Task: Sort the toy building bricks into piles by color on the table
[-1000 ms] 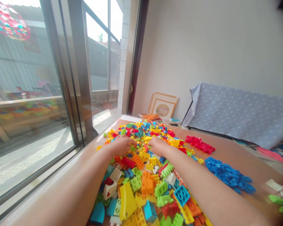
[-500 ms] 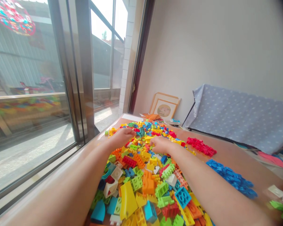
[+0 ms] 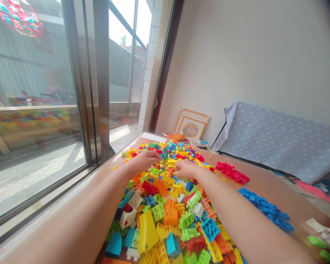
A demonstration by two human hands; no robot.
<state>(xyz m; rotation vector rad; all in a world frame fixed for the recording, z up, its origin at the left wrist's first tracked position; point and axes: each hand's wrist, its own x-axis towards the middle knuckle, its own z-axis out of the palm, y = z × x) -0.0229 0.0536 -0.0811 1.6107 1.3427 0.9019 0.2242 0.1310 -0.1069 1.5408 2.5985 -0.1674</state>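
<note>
Holding both hands out over the bricks [image 3: 171, 212], near each other but apart, with a yellow brick [image 3: 172, 162] in the gap between. Bending the fingers of the left hand [image 3: 151, 157], just beside a teal piece [image 3: 164, 154]; impossible to tell from here whether empty or closed on a brick. Bending the fingers of the right hand [image 3: 184, 169] low over the middle of the bricks, toward the left hand; equally impossible to tell whether clasping anything. See the bricks spread in many colours over the tabletop [image 3: 260, 180], beyond, below and nearer than both hands. Note a yellow slide [image 3: 147, 233] nearer than the hands, between the forearms [image 3: 79, 212]. See also, to the right of the right hand, a red pile [image 3: 233, 172], then nearer a blue pile [image 3: 266, 209], and farthest right some white pieces [image 3: 323, 231] beside green pieces [image 3: 317, 242].
</note>
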